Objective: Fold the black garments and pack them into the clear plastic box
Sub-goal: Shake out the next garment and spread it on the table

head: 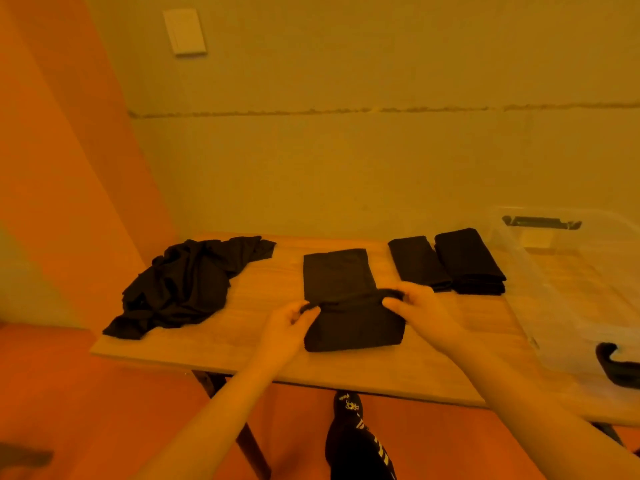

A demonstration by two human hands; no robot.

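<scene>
A partly folded black garment lies in the middle of the wooden table. My left hand pinches its folded edge on the left side, and my right hand pinches the same edge on the right. A crumpled pile of black garments sits at the table's left. Two folded black garments rest side by side at the back right. The clear plastic box stands open at the right end, with nothing visible inside it.
A wall runs close behind the table, with a white switch plate high up. The box has black latch handles on its far and near rims. Below the table's front edge I see a black patterned trouser leg and an orange floor.
</scene>
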